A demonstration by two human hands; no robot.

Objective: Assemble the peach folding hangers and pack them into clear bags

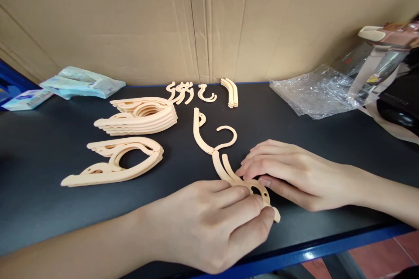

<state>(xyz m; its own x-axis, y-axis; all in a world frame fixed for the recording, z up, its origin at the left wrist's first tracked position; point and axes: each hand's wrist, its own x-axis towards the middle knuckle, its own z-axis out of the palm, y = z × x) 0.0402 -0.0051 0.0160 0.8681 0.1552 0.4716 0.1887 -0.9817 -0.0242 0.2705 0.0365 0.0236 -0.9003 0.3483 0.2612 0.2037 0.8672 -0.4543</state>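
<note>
Both my hands rest on a peach plastic folding hanger [214, 148] that lies on the dark table [39, 148] near its front edge. My left hand [216, 222] pinches the hanger's lower arm pieces with curled fingers. My right hand [291, 174] presses on the same pieces from the right, fingers close together and thumb under them. The hanger's hook and one arm stick out toward the back, free of both hands.
Two stacks of folded peach hangers [140, 117] [114, 161] lie to the left. Loose hooks [180, 91] and arm pieces [231, 91] sit by the cardboard wall [209, 22]. Clear plastic bags [314, 91] lie at right, blue packets [81, 82] at back left.
</note>
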